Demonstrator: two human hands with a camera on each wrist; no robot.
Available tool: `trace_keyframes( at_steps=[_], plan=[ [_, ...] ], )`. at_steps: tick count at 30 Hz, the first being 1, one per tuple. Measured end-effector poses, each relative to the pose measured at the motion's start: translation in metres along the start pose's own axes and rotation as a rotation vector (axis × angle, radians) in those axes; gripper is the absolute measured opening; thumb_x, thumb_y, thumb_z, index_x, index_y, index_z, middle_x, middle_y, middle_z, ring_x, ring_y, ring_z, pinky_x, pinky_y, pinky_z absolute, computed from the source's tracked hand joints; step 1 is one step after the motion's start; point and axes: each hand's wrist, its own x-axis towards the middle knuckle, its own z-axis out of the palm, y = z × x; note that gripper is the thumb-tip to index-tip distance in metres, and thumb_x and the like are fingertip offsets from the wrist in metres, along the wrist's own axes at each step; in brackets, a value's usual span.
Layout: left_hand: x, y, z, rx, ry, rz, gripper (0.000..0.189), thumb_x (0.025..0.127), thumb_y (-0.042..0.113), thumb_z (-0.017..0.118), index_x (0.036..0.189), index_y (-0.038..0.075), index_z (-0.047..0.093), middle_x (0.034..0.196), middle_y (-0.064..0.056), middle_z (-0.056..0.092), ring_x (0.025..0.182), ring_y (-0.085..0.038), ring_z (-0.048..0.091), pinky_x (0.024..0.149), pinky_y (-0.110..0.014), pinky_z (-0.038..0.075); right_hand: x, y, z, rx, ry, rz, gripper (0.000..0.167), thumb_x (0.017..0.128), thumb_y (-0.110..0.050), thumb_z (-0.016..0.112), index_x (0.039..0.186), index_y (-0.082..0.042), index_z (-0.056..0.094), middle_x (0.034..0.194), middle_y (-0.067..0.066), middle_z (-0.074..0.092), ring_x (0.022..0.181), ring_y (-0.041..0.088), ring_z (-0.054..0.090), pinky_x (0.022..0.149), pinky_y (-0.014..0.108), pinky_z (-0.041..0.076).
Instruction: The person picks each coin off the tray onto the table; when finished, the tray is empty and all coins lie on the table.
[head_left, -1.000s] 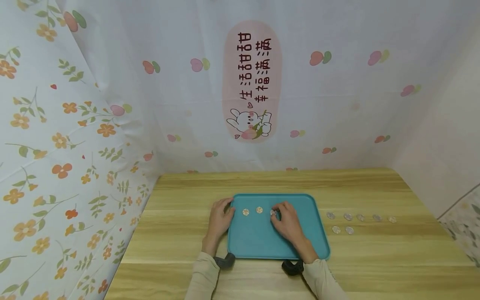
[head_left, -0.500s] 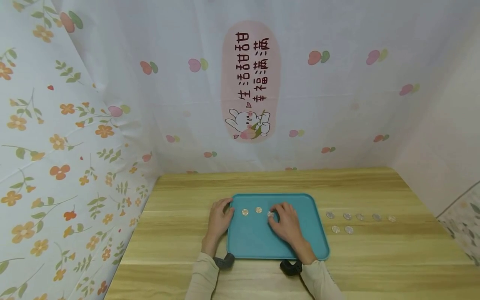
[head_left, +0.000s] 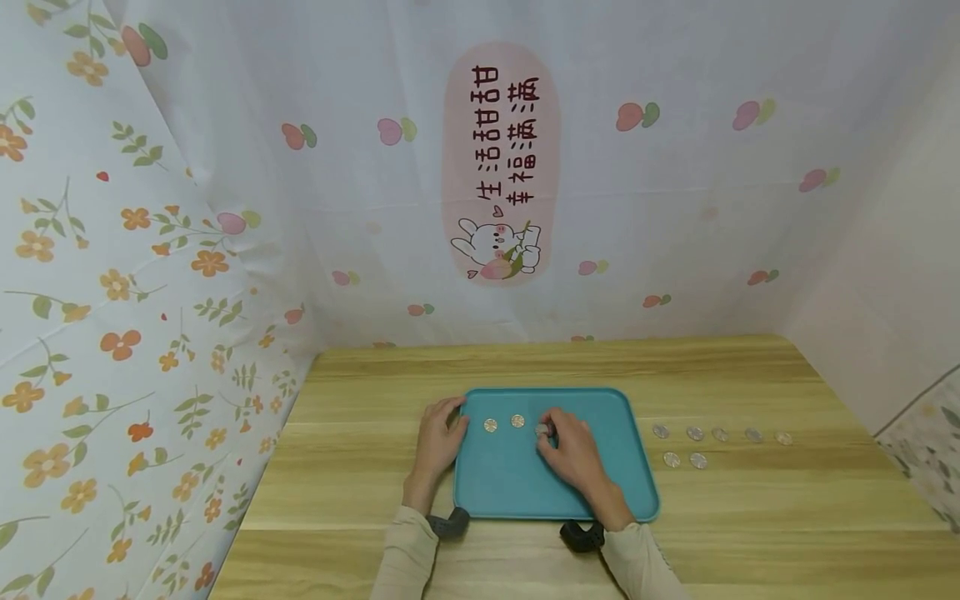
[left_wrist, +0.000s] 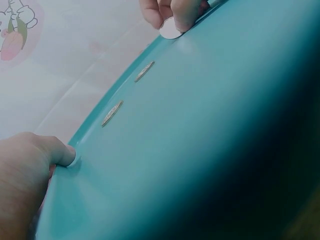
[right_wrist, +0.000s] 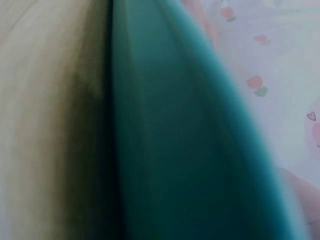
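A teal tray (head_left: 517,483) lies on the wooden table, and my left hand (head_left: 440,433) grips its left edge, with the thumb (left_wrist: 64,154) over the rim in the left wrist view. Over the tray's upper middle, my right hand (head_left: 576,450) pinches a silvery coin (left_wrist: 170,28) between thumb and fingers. That coin is tilted up, its face showing in the left wrist view. To its left, two coins lie flat in the tray: a nearer one (head_left: 517,422) and a farther one (head_left: 490,425). The right wrist view shows mostly the blurred tray wall (right_wrist: 165,125); the pinched coin is hidden there.
Several coins (head_left: 695,434) lie on the table right of the tray in two rows, the back row longer. Patterned cloth (head_left: 345,200) hangs behind the table and along its left side. Dark wrist straps (head_left: 582,536) sit on both wrists.
My right hand has shifted slightly left with the coin, which now looks more tilted up. The left hand stays on the tray's edge, and the two flat coins have not moved.
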Motion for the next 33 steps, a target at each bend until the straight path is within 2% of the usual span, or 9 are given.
trace_keyframes(
  at_steps=[6,13,17,24,29,33],
  plan=[
    [0.0,0.0,-0.001,0.014,0.003,0.008,0.035,0.094,0.013,0.066,0.128,0.007,0.066,0.134,-0.012,0.064,0.125,-0.032,0.052,0.109,-0.053,0.04,-0.002,-0.001,0.0,-0.064,0.015,-0.038,0.016,0.087,-0.013,0.074,0.103,-0.011,0.074,0.085,-0.002,0.065,0.078,0.013,0.053,0.07,0.03,0.034],
    [0.0,0.0,-0.001,0.01,0.0,-0.001,0.035,0.094,0.013,0.065,0.129,0.007,0.065,0.135,-0.012,0.063,0.127,-0.033,0.051,0.111,-0.053,0.039,-0.001,-0.002,0.002,-0.067,0.007,-0.007,0.021,0.086,-0.02,0.078,0.103,-0.008,0.075,0.076,-0.007,0.058,0.074,0.01,0.048,0.071,0.032,0.034],
    [0.0,0.001,-0.001,0.015,0.004,0.008,0.035,0.094,0.013,0.065,0.128,0.007,0.066,0.134,-0.013,0.063,0.127,-0.034,0.052,0.11,-0.054,0.039,-0.001,-0.002,0.002,-0.038,0.022,-0.022,0.021,0.084,-0.02,0.08,0.1,-0.008,0.075,0.075,-0.009,0.057,0.072,0.007,0.046,0.07,0.031,0.036],
    [-0.001,0.001,0.001,0.009,-0.009,0.01,0.034,0.094,0.013,0.065,0.128,0.006,0.066,0.134,-0.013,0.064,0.125,-0.033,0.052,0.11,-0.053,0.039,-0.007,-0.002,-0.002,0.128,-0.024,-0.063,0.02,0.085,-0.02,0.079,0.102,-0.01,0.073,0.078,-0.011,0.052,0.073,0.003,0.044,0.063,0.022,0.04],
    [-0.002,0.001,0.001,0.009,0.0,0.033,0.034,0.093,0.012,0.066,0.127,0.006,0.067,0.133,-0.014,0.064,0.123,-0.034,0.053,0.108,-0.054,0.041,-0.012,0.001,-0.017,0.168,0.006,-0.061,0.021,0.084,-0.019,0.079,0.103,-0.011,0.071,0.083,-0.009,0.055,0.074,0.002,0.047,0.063,0.023,0.044],
    [0.0,0.0,0.0,-0.002,-0.001,0.018,0.035,0.094,0.012,0.065,0.128,0.006,0.066,0.134,-0.014,0.063,0.125,-0.034,0.052,0.11,-0.054,0.04,-0.013,0.008,-0.035,0.155,0.042,-0.056,0.023,0.083,-0.016,0.08,0.103,-0.01,0.07,0.086,-0.006,0.059,0.076,0.004,0.051,0.065,0.025,0.047]
  ],
)
